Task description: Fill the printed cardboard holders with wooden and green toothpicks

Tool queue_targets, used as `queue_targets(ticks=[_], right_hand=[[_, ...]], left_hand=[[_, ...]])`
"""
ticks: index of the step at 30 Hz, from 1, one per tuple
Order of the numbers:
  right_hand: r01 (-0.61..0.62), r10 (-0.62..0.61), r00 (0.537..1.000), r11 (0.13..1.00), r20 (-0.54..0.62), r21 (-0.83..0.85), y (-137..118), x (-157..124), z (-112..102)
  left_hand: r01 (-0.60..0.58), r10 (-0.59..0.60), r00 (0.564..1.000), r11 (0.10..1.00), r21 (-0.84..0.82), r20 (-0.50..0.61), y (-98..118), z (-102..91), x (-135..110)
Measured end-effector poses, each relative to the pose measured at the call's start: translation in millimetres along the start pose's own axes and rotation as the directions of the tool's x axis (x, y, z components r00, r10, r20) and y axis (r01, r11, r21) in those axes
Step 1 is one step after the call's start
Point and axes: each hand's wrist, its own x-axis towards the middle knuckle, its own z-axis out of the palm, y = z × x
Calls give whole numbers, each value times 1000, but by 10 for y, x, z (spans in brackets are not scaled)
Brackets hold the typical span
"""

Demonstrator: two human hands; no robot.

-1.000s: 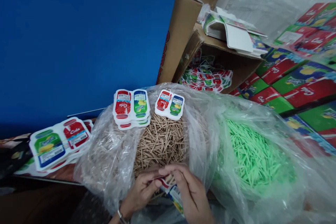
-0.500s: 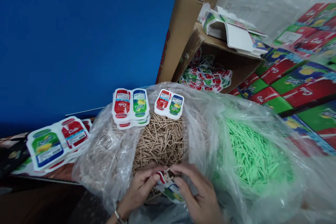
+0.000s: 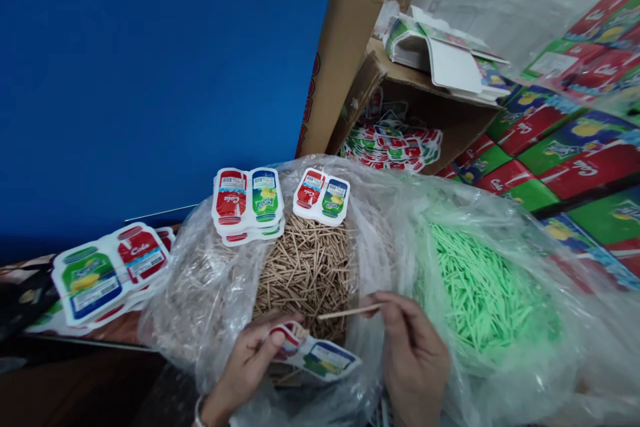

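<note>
My left hand pinches a printed bottle-shaped card with a red half and a green half, low over the bag. My right hand is closed on a thin wooden stick, held level and pointing left just above the card. Both hands hover over a clear plastic bag full of brown wooden sticks. Two small stacks of the same cards, one stack and a second stack, lie on the far side of the stick pile.
A second clear bag holds green sticks to the right. More cards lie at the left. An open cardboard box with cards stands behind. Red and green printed cartons fill the right. A blue wall is behind.
My right hand has pulled away to the right, drawing one wooden stick clear of the card. My left hand has kept the card, which now lies flatter and more exposed.
</note>
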Motion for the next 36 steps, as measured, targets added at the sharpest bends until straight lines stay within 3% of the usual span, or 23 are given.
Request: queue_targets(ticks=[2, 5, 7, 8, 11, 14, 17, 21, 23, 26, 30, 33, 36], right_hand=[[-95, 94, 991, 995, -96, -6, 78, -16, 8], [-173, 185, 972, 981, 143, -87, 338, -116, 97], [-198, 233, 925, 970, 300, -143, 529, -229, 163], [-185, 232, 917, 968, 325, -169, 603, -290, 179], [-158, 190, 951, 976, 244, -147, 677, -452, 138], [-260, 262, 948, 965, 182, -37, 573, -537, 34], [-231, 241, 951, 970, 194, -72, 454, -551, -1], [-225, 233, 967, 971, 106, -76, 416, -521, 47], [-207, 210, 977, 977, 50, -51, 422, -504, 63], [-161, 161, 987, 987, -10, -19, 420, -475, 50], [-65, 65, 998, 998, 17, -19, 405, -426, -4], [-127, 125, 991, 990, -42, -56, 406, -402, -37], [-157, 152, 985, 986, -79, -57, 419, -397, -61]], left_hand=[[38, -41, 992, 999, -28, -117, -84, -155, -70], [78, -90, 967, 995, -58, -237, -180, -350, -145], [85, -98, 962, 995, -60, -254, -178, -397, -151], [84, -94, 968, 995, -53, -232, -156, -391, -141], [46, -47, 991, 999, -9, -124, -42, -289, -74], [-1, 1, 999, 1000, 2, -52, 64, -145, 5], [7, -7, 1000, 999, -32, 8, 128, -28, 58], [4, -5, 997, 1000, 3, 76, 180, 62, 93], [-18, 14, 997, 999, 48, 79, 195, 90, 107], [6, -6, 1000, 999, 48, -3, 203, 127, 127], [76, -85, 994, 988, -134, -62, 185, 170, 146], [146, -179, 982, 926, -347, -65, 194, 198, 172], [211, -228, 974, 878, -429, 13, 289, 250, 224]])
